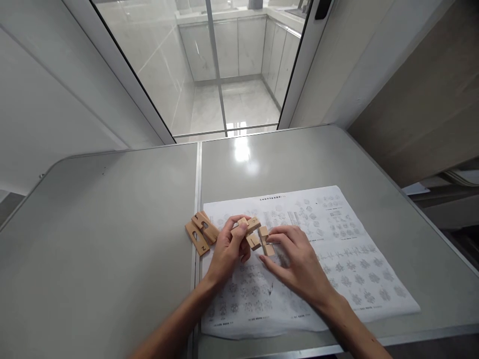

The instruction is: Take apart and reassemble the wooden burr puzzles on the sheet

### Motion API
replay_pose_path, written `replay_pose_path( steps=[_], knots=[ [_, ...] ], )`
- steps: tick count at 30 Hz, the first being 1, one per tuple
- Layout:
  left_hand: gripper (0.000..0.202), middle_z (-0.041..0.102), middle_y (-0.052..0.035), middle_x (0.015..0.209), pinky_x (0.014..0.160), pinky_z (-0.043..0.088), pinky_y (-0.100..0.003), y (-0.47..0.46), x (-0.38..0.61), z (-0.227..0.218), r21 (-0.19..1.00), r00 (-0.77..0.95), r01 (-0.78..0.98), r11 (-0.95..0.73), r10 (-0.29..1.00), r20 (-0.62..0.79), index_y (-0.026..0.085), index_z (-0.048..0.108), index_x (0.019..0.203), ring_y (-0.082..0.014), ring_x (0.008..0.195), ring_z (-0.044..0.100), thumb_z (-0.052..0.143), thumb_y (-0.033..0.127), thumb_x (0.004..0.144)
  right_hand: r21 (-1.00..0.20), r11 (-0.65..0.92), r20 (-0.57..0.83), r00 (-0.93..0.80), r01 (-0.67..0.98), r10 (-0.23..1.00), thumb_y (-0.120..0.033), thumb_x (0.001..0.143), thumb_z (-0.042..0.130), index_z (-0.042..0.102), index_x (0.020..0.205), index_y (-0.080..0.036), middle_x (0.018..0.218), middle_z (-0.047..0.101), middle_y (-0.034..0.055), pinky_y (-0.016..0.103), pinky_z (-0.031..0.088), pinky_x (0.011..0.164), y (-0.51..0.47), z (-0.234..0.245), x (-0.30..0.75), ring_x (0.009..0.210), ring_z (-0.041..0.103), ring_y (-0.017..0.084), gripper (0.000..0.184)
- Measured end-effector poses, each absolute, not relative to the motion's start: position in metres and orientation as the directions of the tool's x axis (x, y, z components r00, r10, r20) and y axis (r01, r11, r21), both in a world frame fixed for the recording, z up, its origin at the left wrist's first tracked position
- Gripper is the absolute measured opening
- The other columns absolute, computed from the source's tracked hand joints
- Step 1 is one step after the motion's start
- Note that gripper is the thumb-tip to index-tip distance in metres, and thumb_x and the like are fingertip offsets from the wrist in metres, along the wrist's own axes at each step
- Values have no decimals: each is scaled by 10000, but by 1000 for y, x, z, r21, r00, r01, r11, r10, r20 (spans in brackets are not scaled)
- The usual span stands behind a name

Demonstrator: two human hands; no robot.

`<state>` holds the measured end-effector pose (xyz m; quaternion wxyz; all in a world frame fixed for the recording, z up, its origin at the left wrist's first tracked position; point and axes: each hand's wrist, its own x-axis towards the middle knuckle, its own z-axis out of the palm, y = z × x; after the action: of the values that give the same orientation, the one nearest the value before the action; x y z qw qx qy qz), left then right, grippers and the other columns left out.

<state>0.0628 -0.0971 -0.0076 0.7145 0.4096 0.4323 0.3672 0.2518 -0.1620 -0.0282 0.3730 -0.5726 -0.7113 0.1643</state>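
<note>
My left hand (227, 249) is closed around a small cluster of joined wooden puzzle pieces (253, 242), its thumb pressed on top. Dark marks show on some of their faces. Just right of the cluster, a notched wooden puzzle piece (263, 241) stands at the fingertips of my right hand (297, 257). The index finger meets its upper end, and the thumb is by its lower end. Whether this piece touches the cluster is hard to tell. Left of my left hand, several flat slotted wooden pieces (197, 240) with numbers lie overlapping.
Under my hands lies a large white sheet (359, 239) printed with many small diagrams. The grey table (142, 224) has a metal seam (198, 174) running away from me. Beyond its far edge stands a framed glass door (220, 65); a wall borders the left.
</note>
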Motion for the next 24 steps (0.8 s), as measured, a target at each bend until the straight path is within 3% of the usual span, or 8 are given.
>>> replay_pose_path(
  steps=[4, 10, 15, 20, 24],
  knots=[
    [450, 421, 80, 643, 451, 358, -173, -94, 62, -7, 894, 363, -195, 403, 877, -317, 219, 627, 1141, -74, 510, 316, 660, 642, 991, -684, 299, 354, -56, 665, 934, -222, 1021, 696, 654, 1126, -253, 1117, 721, 95, 469, 598, 890, -162, -28, 252, 1047, 684, 295, 117],
    [454, 433, 80, 652, 415, 316, -186, -90, 62, -3, 868, 339, -262, 422, 882, -327, 181, 655, 1092, -54, 478, 249, 705, 606, 943, -793, 248, 323, 39, 557, 946, -191, 1075, 627, 649, 1076, -252, 1046, 723, 71, 367, 602, 801, -164, -25, 253, 941, 706, 233, 65],
    [497, 413, 94, 658, 445, 331, -189, -91, 60, -5, 858, 389, -289, 425, 871, -300, 176, 643, 1176, -47, 491, 256, 772, 573, 906, -781, 255, 338, 42, 570, 940, -178, 1076, 615, 647, 1086, -251, 1074, 719, 81, 368, 609, 821, -164, -24, 253, 975, 717, 241, 80],
    [601, 494, 70, 784, 479, 370, -197, -93, 58, -5, 874, 424, -260, 410, 862, -279, 195, 618, 1236, -33, 522, 317, 873, 543, 818, -775, 260, 351, 50, 576, 935, -178, 1085, 598, 639, 1104, -254, 1111, 714, 85, 373, 619, 860, -164, -24, 253, 1008, 725, 241, 89],
    [652, 504, 74, 773, 508, 385, -202, -94, 57, -7, 883, 446, -252, 397, 857, -258, 210, 595, 1283, -49, 550, 375, 917, 488, 789, -772, 245, 332, 44, 586, 942, -171, 1088, 561, 636, 1126, -260, 1150, 712, 92, 389, 625, 872, -163, -24, 253, 1044, 729, 256, 123]
  ],
)
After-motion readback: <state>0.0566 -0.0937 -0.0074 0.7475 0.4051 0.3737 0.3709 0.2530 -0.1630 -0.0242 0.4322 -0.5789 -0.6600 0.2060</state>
